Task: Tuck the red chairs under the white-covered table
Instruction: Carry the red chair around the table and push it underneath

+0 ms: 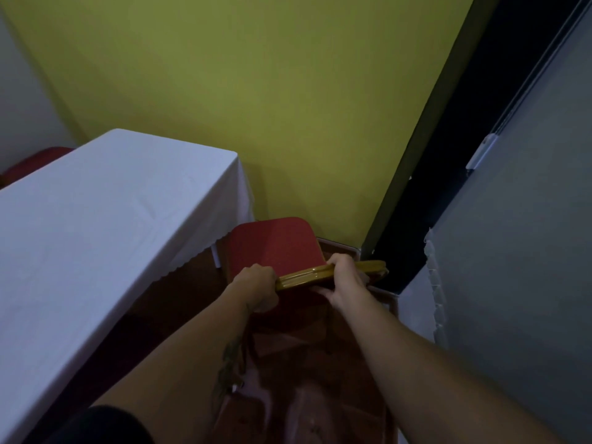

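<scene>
Red chair (275, 243) at short end of white-covered table (105, 200), seat outside cloth hem. Left hand (258, 285), right hand (344, 277) both wrapped around gold backrest rail (307, 275). Rigid frame, likely moderate weight; rail best hold, push low, straight.

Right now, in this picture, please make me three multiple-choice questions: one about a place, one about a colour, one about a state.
1. Where is the red chair relative to the white-covered table?
A. On top of it
B. Beside its end corner, near the wall
C. Fully under it

2. What colour is the chair's top rail?
A. Golden yellow
B. Blue
C. Black

3. How is the rail held?
A. By no hand
B. By one hand
C. By both hands

Answers: 1 B, the seat shows fully past the cloth's corner. 2 A, the rail looks golden yellow. 3 C, the left hand and right hand each close on it.
</scene>
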Tool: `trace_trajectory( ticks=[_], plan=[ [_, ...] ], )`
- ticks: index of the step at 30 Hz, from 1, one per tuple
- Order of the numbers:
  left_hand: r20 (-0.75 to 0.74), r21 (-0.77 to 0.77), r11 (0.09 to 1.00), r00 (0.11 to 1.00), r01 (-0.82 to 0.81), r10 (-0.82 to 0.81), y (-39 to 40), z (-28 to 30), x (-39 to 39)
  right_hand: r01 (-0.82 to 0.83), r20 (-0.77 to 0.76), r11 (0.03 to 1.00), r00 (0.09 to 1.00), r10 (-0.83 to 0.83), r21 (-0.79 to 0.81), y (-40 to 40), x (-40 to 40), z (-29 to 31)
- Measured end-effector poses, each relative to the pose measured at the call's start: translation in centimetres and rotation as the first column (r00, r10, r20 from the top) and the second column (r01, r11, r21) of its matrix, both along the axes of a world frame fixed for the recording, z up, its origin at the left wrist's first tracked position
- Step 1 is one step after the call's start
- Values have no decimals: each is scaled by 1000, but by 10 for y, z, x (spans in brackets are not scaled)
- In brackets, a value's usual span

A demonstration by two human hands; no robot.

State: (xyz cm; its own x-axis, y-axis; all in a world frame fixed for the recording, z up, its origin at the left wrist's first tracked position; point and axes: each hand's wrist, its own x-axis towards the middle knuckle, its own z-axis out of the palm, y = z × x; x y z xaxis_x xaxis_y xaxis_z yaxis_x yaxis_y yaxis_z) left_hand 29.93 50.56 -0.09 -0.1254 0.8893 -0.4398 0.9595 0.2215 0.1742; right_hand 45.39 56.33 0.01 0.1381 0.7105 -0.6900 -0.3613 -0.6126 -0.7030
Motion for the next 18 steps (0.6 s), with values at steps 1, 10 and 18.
trace_trajectory(
  ticks=[1,10,18],
  plan=[
    [0,4,1000,1000,10,-10,-1,1,4,4,22,1000,1000,-3,-4,1,2,3],
    [45,-4,996,995,93,-93,-4,9,54,-158,107,987,982,153,36,19,49,12],
    [64,-60,998,998,9,-5,12,17,80,-373,176,926,917,358,61,68,69,-4]
  ],
)
